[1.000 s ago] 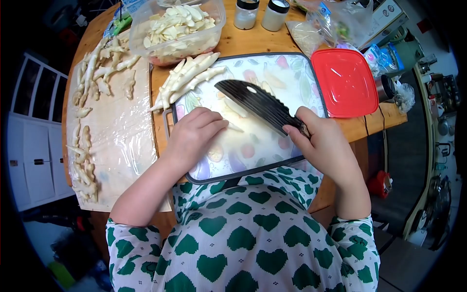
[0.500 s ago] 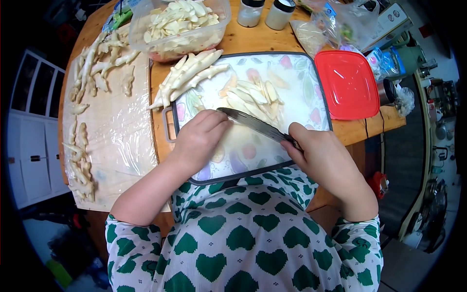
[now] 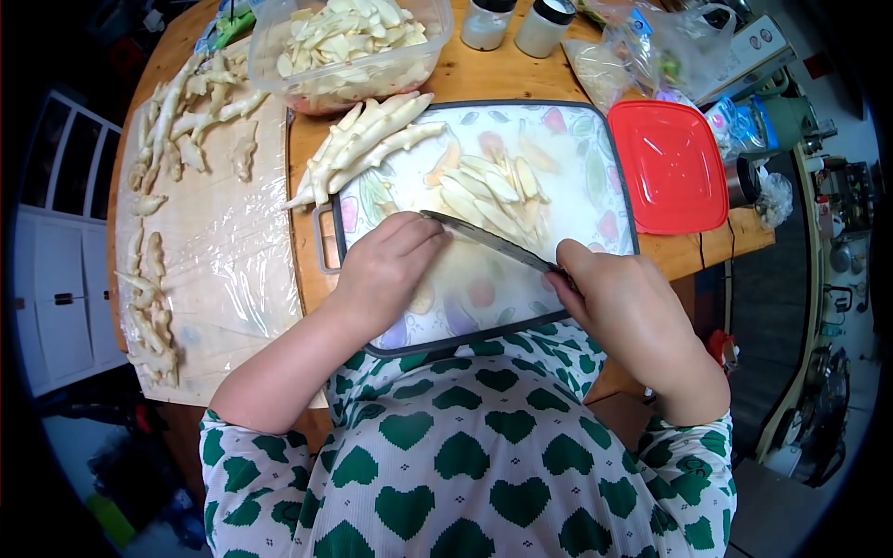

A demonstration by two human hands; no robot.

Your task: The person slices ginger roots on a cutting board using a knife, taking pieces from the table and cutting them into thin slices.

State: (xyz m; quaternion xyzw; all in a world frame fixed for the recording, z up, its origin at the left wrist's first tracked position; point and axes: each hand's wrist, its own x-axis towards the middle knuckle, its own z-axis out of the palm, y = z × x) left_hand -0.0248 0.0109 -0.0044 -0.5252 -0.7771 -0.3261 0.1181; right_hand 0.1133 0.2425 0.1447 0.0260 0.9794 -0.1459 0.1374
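My right hand [image 3: 619,288] is wrapped round the handle of a kitchen knife [image 3: 493,242], whose dark blade slants up and left across the cutting board [image 3: 521,312]. By the blade's tip, my left hand [image 3: 391,265] is closed with fingers curled down on the board; whatever lies under them is hidden. Just beyond the blade is a pile of pale ginger slices [image 3: 493,191]. Several whole peeled ginger roots [image 3: 367,144] lie over the board's upper left corner.
Unpeeled-looking ginger [image 3: 172,121] lies on a plastic-covered board [image 3: 233,251] at left. A clear tub [image 3: 367,79] of slices stands behind. Two jars [image 3: 539,30], plastic bags [image 3: 665,51] and a red lid [image 3: 668,167] are at the back and right.
The view has shifted very slightly. The knife blade looks a little more turned on its edge; both hands stay in nearly the same place.
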